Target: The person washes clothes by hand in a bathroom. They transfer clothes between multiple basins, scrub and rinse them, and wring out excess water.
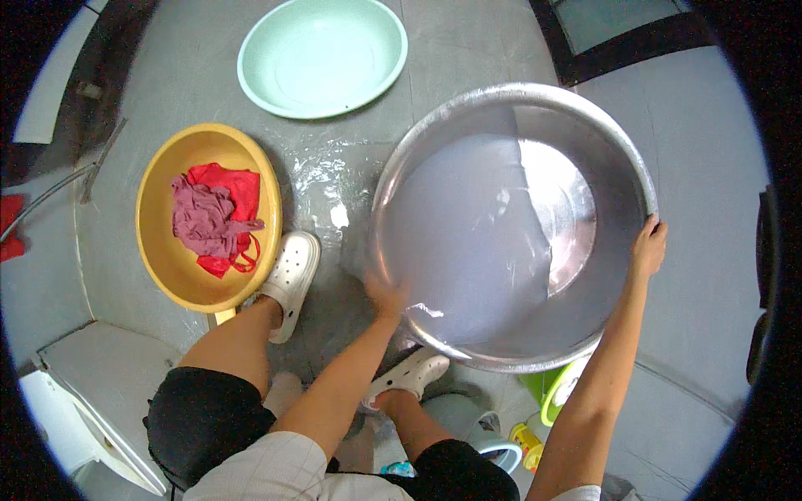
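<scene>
A large metal basin (611, 141) is tilted, its left side lower. Cloudy greyish water (457, 232) has gathered on that side, and part of the shiny bottom shows bare on the right. My right hand (650, 247) grips the basin's right rim. At the lower left rim is my left hand (386, 295), blurred, and its finger position is unclear. Wet floor (326, 181) glistens just left of the basin.
A yellow basin (156, 250) holds red cloth (241, 188) and mauve cloth (203, 216). Farther off lies a pale green basin (322, 56). My feet wear white clogs (297, 275). Below the metal basin stand a green bucket (551, 394), a grey-blue bucket (451, 413) and a yellow container (526, 441).
</scene>
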Tool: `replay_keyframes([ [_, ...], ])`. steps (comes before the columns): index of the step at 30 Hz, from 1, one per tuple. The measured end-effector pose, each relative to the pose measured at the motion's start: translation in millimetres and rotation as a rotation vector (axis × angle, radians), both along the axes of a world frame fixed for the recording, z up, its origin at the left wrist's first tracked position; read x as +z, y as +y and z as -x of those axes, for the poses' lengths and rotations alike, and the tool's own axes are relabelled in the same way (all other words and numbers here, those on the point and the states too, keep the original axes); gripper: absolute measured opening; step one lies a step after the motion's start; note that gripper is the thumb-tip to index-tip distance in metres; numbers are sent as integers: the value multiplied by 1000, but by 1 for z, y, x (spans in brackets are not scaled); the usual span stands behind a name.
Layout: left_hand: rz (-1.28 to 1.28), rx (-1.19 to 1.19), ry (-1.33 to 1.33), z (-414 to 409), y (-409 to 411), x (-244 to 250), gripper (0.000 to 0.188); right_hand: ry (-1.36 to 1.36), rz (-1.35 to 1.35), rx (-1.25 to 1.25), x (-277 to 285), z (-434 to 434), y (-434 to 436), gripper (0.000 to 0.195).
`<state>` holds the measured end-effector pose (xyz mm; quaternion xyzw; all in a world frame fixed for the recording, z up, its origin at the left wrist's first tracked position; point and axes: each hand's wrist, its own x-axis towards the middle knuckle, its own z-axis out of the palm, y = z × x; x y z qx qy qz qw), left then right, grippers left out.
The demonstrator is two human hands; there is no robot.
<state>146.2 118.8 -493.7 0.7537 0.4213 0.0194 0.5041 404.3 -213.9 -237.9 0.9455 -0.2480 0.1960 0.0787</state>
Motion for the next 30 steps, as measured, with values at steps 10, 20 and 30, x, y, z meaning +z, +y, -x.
replay_keyframes([
  [10,3,50,115,5,-2,1,81,2,54,-41,-1,6,16,52],
  [20,-61,19,161,13,-9,-22,87,-22,103,-49,-1,6,15,51],
  [30,78,132,150,9,1,-1,68,46,33,-69,-17,-5,-4,52],
])
